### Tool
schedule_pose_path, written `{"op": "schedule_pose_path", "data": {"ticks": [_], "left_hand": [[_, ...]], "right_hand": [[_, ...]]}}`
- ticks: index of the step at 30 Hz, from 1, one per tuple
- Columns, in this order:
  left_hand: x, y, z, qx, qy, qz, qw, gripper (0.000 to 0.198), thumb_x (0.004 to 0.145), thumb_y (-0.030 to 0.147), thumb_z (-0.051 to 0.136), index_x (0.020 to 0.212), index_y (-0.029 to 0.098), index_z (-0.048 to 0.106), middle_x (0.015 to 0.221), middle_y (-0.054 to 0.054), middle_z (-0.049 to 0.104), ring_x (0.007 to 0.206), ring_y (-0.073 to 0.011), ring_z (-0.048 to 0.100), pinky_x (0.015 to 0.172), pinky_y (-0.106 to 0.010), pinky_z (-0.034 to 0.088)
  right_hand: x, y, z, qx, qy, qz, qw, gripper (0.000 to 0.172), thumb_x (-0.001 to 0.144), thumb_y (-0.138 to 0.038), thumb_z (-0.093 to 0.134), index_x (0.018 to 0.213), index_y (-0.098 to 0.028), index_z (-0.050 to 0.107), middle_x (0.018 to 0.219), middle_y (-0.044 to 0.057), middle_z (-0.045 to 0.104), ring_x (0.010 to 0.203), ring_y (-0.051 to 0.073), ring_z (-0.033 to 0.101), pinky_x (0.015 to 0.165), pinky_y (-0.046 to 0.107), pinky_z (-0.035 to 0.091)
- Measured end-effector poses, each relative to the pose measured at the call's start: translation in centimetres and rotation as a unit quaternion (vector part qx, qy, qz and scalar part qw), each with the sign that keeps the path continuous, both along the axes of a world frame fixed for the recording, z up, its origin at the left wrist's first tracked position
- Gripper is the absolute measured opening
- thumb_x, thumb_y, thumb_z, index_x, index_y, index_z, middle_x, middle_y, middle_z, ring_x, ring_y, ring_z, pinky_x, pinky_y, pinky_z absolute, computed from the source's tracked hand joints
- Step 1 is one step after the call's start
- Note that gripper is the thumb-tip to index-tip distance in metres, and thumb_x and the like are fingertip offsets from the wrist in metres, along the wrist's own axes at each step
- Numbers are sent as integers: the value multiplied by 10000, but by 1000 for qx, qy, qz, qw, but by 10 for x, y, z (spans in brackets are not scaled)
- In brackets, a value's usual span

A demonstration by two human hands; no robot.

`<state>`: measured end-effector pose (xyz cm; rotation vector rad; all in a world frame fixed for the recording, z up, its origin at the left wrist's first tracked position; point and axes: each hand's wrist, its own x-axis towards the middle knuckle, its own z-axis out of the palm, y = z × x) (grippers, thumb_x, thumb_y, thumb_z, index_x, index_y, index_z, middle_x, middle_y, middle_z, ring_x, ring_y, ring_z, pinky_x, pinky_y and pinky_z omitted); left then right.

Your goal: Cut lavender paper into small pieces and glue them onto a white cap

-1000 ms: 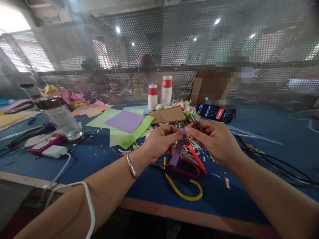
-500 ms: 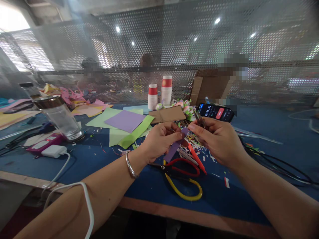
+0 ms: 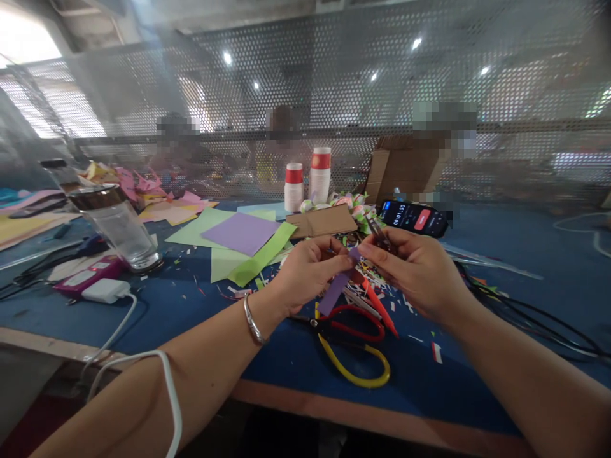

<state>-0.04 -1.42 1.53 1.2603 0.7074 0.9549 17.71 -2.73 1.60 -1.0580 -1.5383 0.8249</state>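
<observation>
My left hand (image 3: 312, 270) pinches a purple paper strip (image 3: 336, 289) between thumb and fingers, and the strip's lower end hangs down at a slant. Close beside it, my right hand (image 3: 413, 264) is closed, its thumb and forefinger at the strip's upper end. A slim metal tool (image 3: 373, 228) juts up from the right hand's fingers; its exact kind is hard to make out. Under the hands lie large scissors with one red and one yellow handle loop (image 3: 356, 381), partly covered by the strip. An orange-red pen-like thing (image 3: 380, 306) rests beside them among paper scraps.
Green and purple paper sheets (image 3: 241, 233) and a cardboard piece (image 3: 324, 221) lie beyond my hands. Paper cup stacks (image 3: 321, 181) stand at the back. A phone (image 3: 413, 217) lies right; a glass bottle (image 3: 119, 229) and white cable (image 3: 174, 394) are left.
The metal tool in my right hand has tilted slightly to the left. Both hands stay at the purple strip, and the whole view has shifted a little.
</observation>
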Motion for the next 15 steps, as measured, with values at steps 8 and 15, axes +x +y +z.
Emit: {"op": "schedule_pose_path", "data": {"ticks": [8, 15], "left_hand": [[1, -1, 0, 12, -12, 2, 1000, 155, 846, 167, 665, 758, 176, 537, 631, 24, 683, 509, -64, 582, 528, -172, 432], [1, 4, -6, -53, -40, -36, 997, 138, 823, 216, 681, 779, 183, 555, 679, -17, 700, 557, -93, 611, 510, -179, 400]], "right_hand": [[-2, -2, 2, -19, 14, 12, 1000, 282, 744, -418, 814, 808, -179, 679, 589, -42, 535, 485, 76, 363, 425, 242, 233], [-2, -2, 3, -7, 8, 13, 1000, 260, 752, -405, 813, 797, -179, 692, 566, -42, 537, 470, 76, 363, 418, 243, 231]]}}
